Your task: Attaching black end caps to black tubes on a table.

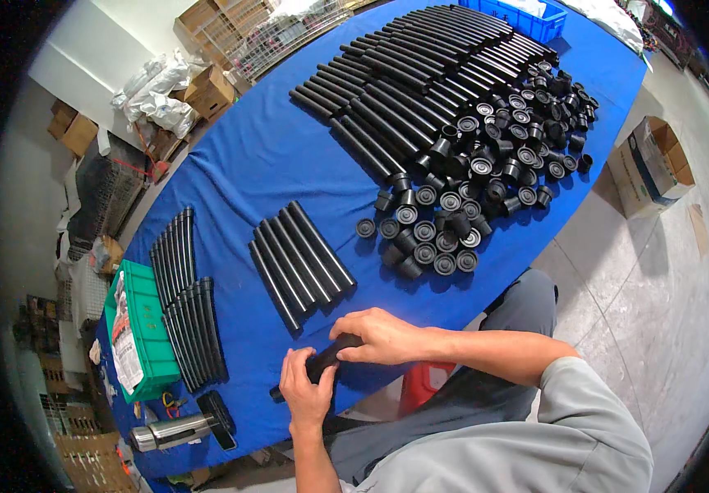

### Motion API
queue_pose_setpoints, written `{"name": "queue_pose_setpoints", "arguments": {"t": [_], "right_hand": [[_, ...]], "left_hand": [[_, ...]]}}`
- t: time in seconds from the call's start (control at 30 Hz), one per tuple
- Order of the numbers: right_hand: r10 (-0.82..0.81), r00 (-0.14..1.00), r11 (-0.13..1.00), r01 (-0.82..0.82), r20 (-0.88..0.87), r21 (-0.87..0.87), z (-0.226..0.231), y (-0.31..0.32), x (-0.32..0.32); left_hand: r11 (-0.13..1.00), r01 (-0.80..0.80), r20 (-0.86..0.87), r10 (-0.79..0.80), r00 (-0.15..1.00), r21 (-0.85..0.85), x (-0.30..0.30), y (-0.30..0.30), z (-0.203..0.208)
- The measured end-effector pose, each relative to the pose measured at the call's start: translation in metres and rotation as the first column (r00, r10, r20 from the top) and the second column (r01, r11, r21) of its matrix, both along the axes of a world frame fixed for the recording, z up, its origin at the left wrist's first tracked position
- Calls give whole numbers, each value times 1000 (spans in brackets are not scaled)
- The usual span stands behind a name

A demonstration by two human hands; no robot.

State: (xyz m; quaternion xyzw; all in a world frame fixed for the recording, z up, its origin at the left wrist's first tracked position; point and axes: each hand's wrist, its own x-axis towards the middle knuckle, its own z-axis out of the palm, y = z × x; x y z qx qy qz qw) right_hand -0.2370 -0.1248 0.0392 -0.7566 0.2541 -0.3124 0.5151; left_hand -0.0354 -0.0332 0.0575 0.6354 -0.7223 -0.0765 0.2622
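Close to my body, over the table's near edge, a black tube [318,366] slants between my two hands. My left hand [306,389] wraps around its lower left part. Around the upper right end close the fingers of my right hand [377,335]; whether a cap sits under them is hidden. Just beyond my hands lies a small row of black tubes [299,261], side by side on the blue cloth [231,172]. Farther right spreads a heap of black round caps [480,167], some showing ringed tops, others lying on their sides.
Long rows of black tubes [404,62] cover the far table. Two narrow stacks of tubes [194,333] lie left beside a green crate [147,329]. A steel flask [172,431] and a black phone-like object [216,419] are near left. A cardboard box [652,168] stands on the floor.
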Motion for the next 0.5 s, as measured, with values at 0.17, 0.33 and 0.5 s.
{"name": "queue_pose_setpoints", "arguments": {"t": [0.17, 0.33, 0.5], "right_hand": [[-5, 999, 999, 7, -51, 43, -3, -2, 0], [-16, 1000, 996, 14, 18, 87, -2, -3, 0], [-34, 998, 999, 35, 60, -23, -4, -1, 0]], "left_hand": [[981, -24, 155, 55, 986, -192, 9, 7, -28], [979, -15, 246, 66, 967, -204, 11, 11, -30], [958, -9, 349, 113, 930, -287, 5, 9, -24]]}}
